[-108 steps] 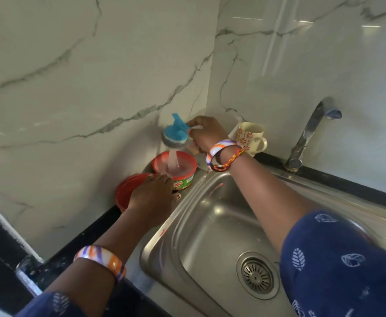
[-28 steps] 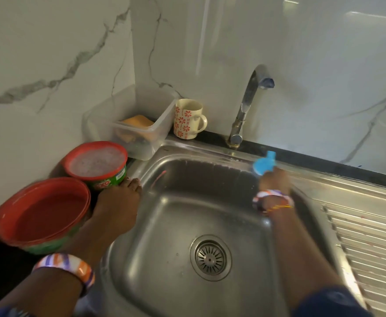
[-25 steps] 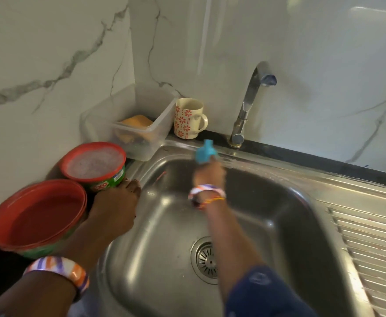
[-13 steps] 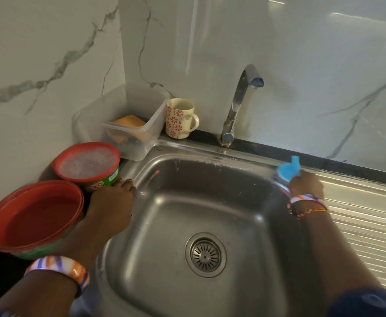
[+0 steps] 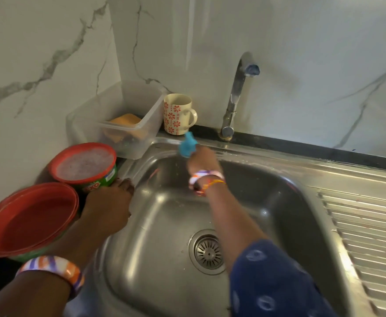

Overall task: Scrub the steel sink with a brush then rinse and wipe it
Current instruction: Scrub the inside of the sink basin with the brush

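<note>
The steel sink (image 5: 164, 225) fills the middle of the view, with its round drain (image 5: 208, 251) in the basin floor. My right hand (image 5: 201, 163) grips a blue brush (image 5: 187, 146) and holds it at the back left rim of the sink, just below the mug. The brush's bristle end is hidden by the hand. My left hand (image 5: 106, 210) rests on the sink's left edge, fingers curled over the rim, beside the soap tub. The steel tap (image 5: 237, 92) stands at the back; no water runs from it.
A red-rimmed tub of dish paste (image 5: 84, 164) and its red lid (image 5: 27, 218) sit left of the sink. Behind them stand a clear plastic box (image 5: 123, 117) holding a yellow sponge (image 5: 125, 121) and a flowered mug (image 5: 178, 114). A ribbed drainboard (image 5: 365, 243) lies at right.
My right hand has swept the brush from the back right corner of the sink to the back left rim. The left hand has stayed on the left edge.
</note>
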`<state>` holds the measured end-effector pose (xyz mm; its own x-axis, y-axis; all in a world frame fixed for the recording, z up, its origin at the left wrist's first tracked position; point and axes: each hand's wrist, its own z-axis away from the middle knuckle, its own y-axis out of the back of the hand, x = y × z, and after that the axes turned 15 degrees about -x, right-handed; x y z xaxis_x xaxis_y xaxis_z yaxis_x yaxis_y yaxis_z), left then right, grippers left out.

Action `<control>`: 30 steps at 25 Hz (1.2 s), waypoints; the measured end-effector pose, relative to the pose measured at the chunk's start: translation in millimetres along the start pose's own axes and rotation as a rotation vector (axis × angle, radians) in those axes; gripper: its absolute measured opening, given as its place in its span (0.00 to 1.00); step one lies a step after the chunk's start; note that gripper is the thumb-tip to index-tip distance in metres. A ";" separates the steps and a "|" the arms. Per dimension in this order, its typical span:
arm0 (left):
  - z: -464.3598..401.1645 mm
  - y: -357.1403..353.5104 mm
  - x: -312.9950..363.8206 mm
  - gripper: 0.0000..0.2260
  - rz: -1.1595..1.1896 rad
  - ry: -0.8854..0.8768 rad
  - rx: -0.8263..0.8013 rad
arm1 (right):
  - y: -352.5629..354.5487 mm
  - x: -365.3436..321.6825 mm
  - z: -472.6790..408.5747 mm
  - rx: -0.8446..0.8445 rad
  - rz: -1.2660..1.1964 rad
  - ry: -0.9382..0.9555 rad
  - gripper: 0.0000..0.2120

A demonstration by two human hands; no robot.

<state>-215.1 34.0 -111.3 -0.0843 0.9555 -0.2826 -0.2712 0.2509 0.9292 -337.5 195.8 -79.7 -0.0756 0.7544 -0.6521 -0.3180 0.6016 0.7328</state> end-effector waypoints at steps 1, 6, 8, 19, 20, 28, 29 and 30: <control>1.1 1.2 1.4 0.30 -0.016 -0.008 -0.004 | 23.1 25.8 7.9 0.048 0.035 -0.070 0.16; -2.2 -2.2 1.5 0.30 -0.014 -0.002 -0.001 | 129.6 116.0 62.0 0.329 0.066 -0.470 0.17; -2.7 -3.1 2.6 0.29 -0.032 -0.008 0.006 | 119.6 98.8 66.7 0.249 0.133 -0.446 0.20; 3.1 7.2 2.8 0.30 -0.034 -0.016 0.000 | 18.0 21.4 3.1 -0.095 -0.065 -0.001 0.16; 4.0 8.0 3.8 0.30 -0.030 -0.018 0.014 | 44.6 51.1 8.2 -0.022 -0.055 -0.071 0.16; 2.6 4.6 4.2 0.30 -0.040 -0.023 0.018 | 81.7 57.6 43.9 0.104 -0.188 -0.353 0.18; 2.6 5.8 4.1 0.29 -0.040 -0.017 0.007 | 50.6 32.6 39.2 0.066 -0.174 -0.280 0.18; 2.8 6.1 3.8 0.29 -0.034 -0.001 0.001 | 19.4 7.6 32.5 0.022 -0.142 -0.181 0.17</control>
<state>-214.3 39.6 -106.1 -0.0736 0.9466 -0.3139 -0.2732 0.2836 0.9192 -313.5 221.8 -64.2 0.1402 0.6953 -0.7049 -0.2923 0.7093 0.6415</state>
